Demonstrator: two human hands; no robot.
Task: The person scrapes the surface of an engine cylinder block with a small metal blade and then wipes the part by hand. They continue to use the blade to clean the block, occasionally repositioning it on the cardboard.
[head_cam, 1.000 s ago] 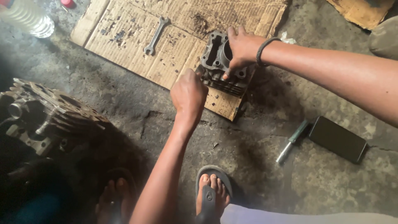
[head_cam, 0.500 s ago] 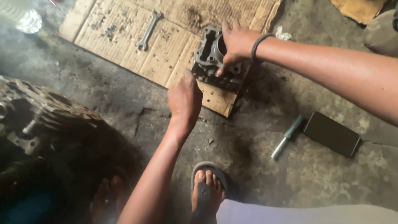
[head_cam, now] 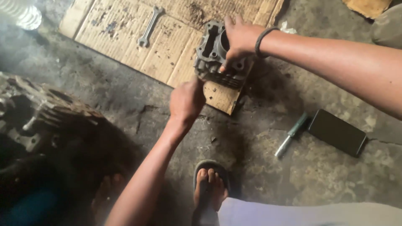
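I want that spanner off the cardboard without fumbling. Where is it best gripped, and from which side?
Judging by its pose, grip the spanner around the narrow middle of its shank, coming straight down from above. It lies flat on the cardboard, running diagonally, with bare cardboard on both sides for fingers to pinch across. The wider ends are flatter and harder to lift. The left hand looks nearer.

my spanner (head_cam: 150, 26) on cardboard (head_cam: 125, 46) | phone (head_cam: 337, 132) beside screwdriver (head_cam: 292, 134) | engine block (head_cam: 37, 113) by my foot (head_cam: 210, 187)
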